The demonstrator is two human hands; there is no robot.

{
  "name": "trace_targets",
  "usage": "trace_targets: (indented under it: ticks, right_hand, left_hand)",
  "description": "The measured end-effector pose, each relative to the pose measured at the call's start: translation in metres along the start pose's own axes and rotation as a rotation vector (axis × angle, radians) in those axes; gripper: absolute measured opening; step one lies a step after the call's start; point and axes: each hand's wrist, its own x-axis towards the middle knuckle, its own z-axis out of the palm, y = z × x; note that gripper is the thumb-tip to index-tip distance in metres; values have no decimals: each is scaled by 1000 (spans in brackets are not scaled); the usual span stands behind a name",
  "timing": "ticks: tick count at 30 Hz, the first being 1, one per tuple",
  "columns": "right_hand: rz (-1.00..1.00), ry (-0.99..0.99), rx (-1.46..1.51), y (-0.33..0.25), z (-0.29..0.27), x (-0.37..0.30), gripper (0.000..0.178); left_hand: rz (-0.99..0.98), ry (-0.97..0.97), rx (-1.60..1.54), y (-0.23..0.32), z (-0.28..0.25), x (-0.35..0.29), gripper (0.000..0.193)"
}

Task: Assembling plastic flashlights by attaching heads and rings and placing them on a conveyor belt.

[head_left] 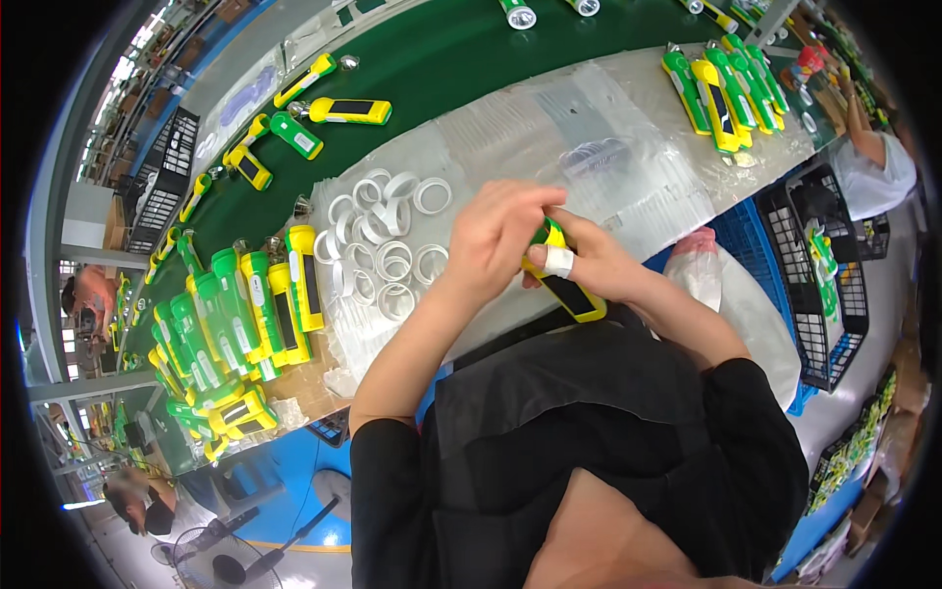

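Observation:
Close in front of my body, both hands meet on a yellow and green flashlight [577, 298] with a dark panel on its side. My right hand [601, 257], with white tape round one finger, grips its body. Over the head end lies my left hand [494, 236], its fingers closed round it; that end is mostly hidden. Left of my hands, a loose pile of white plastic rings [397, 216] rests on a plastic-covered work surface [481, 137].
Many green and yellow flashlights [224, 304] are stacked at the left; another group [721, 103] lies at the far right. A green conveyor belt [432, 64] carries more beyond the table. Black crates [834, 344] and a blue crate [770, 245] stand right. Other people work nearby.

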Motion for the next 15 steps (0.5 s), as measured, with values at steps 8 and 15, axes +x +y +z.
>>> trace_targets:
  ticks: [8,15]
  right_hand:
    - [-245,410,171,19,-2,-6,39]
    - [-225,482,202,13,-33,-33,44]
  left_hand:
    - [269,-83,179,-7,38,13,45]
    - [96,-82,676,-101,60,46,52]
